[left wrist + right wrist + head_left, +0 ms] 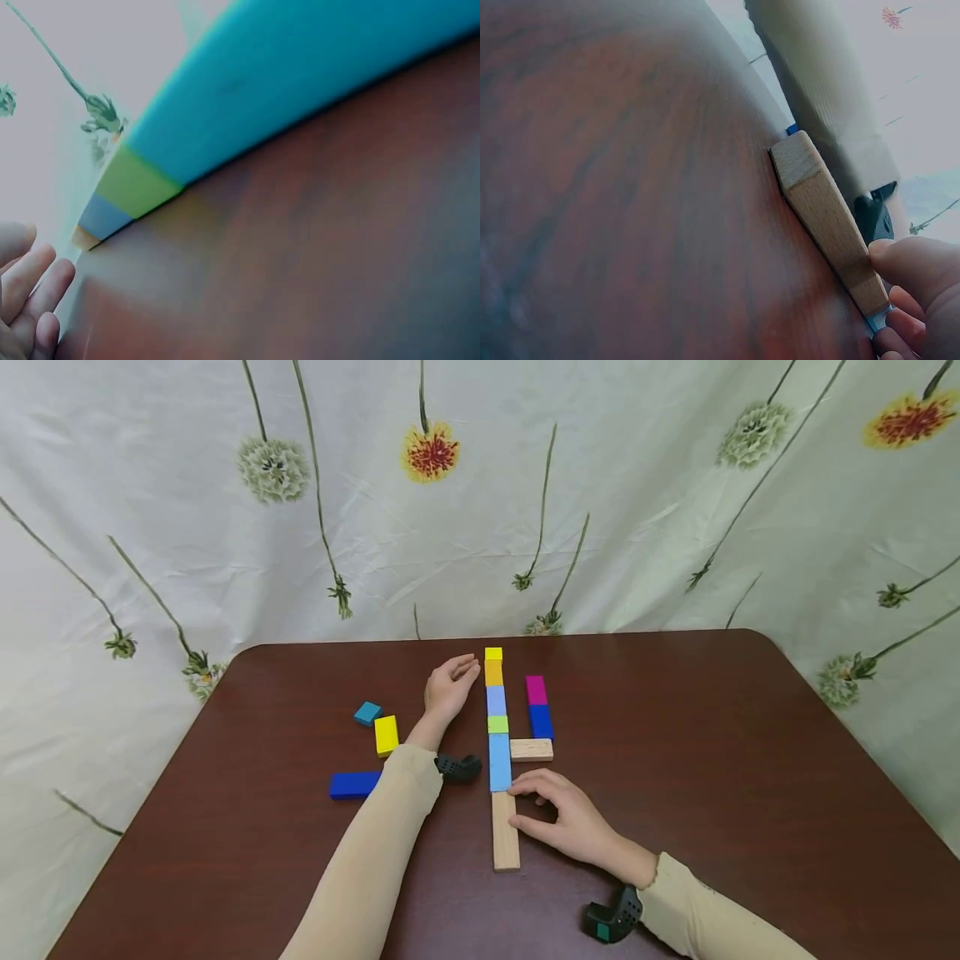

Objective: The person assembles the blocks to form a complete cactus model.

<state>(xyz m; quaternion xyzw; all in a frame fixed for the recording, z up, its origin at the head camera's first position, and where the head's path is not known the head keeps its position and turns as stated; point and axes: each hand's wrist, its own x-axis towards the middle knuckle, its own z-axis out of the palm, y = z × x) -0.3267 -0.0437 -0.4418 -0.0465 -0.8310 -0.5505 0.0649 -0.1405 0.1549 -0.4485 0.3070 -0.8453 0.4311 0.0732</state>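
Wooden blocks lie end to end in a straight row. Nearest is a plain wood block (506, 835), followed by a light blue block (499, 762), a lime green block (498, 724), a periwinkle block (496, 700) and an orange-yellow block (493, 672), with a bright yellow block (493, 653) at the far end. My right hand (566, 818) is at the row's right side, thumb touching the plain wood block and fingertips right at its joint with the light blue one. My left hand (452, 689) is beside the far end, fingers loosely bent, holding nothing.
Right of the row, a short plain block (532, 750) lies crosswise, with a dark blue block (541, 722) and a magenta block (536, 690) beyond it. On the left lie a teal block (367, 713), a yellow block (386, 736) and a blue block (354, 785), partly behind my sleeve.
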